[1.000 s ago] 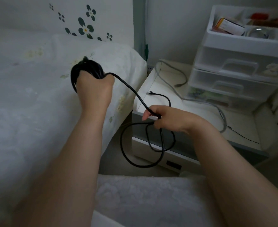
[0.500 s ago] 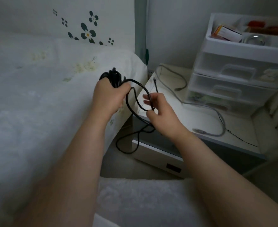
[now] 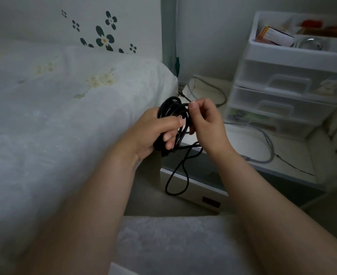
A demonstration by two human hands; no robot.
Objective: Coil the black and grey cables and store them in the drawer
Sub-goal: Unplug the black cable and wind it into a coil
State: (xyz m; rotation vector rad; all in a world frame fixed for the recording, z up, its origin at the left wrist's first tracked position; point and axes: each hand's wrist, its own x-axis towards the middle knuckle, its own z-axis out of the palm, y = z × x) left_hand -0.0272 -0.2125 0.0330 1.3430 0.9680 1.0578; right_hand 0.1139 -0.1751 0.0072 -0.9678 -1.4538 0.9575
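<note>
My left hand (image 3: 155,130) grips a bundle of black cable (image 3: 171,110) wound into loops, held between the bed and the nightstand. My right hand (image 3: 205,120) pinches the cable's loose end near its plug, right beside the bundle. A short slack loop of the black cable (image 3: 178,175) hangs below both hands in front of the nightstand's open drawer (image 3: 193,181). The grey cable (image 3: 263,139) lies uncoiled across the nightstand top, curving from the back wall to the front right.
The bed (image 3: 64,120) with a white cover fills the left. A white nightstand (image 3: 294,155) carries a clear plastic drawer unit (image 3: 282,90) with small items in its top tray. A thin black wire (image 3: 294,165) runs over the nightstand's right side. White fabric (image 3: 173,245) lies at the bottom.
Both hands have come together near the nightstand's edge. More black cable has been wound into the bundle, and the hanging slack loop has shrunk.
</note>
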